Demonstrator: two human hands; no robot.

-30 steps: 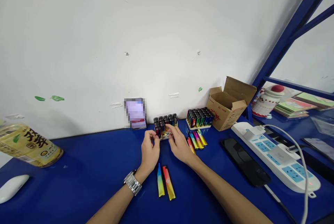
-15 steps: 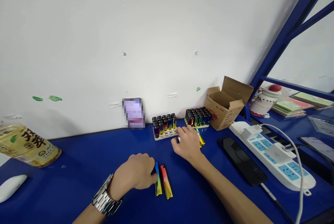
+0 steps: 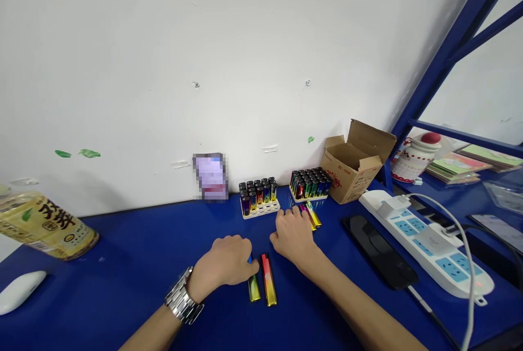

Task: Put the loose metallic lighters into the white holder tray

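My left hand [image 3: 229, 261], a metal watch on its wrist, is closed with thumb and fingers on the upper part of a blue-yellow lighter [image 3: 254, 290] lying on the table. Close beside it, a red-yellow lighter [image 3: 268, 280] lies flat. My right hand [image 3: 294, 231] is curled, palm down, in front of a white rack [image 3: 261, 210]; whatever its fingers hold, if anything, is hidden. Several lighters [image 3: 258, 194] stand upright in that rack, with holes showing along its front. Shiny lighters [image 3: 312, 216] lie just beyond my right hand.
A second rack of lighters [image 3: 309, 183] stands beside an open cardboard box [image 3: 347, 176]. To the right are a black phone [image 3: 379, 253] and a white power strip [image 3: 433, 253] with cables. A bottle [image 3: 49, 225] and white mouse [image 3: 20, 291] are at left.
My left hand has moved right onto the blue-yellow lighter, and both loose lighters have shifted right. My right hand has drawn back slightly from the rack, uncovering its right end.
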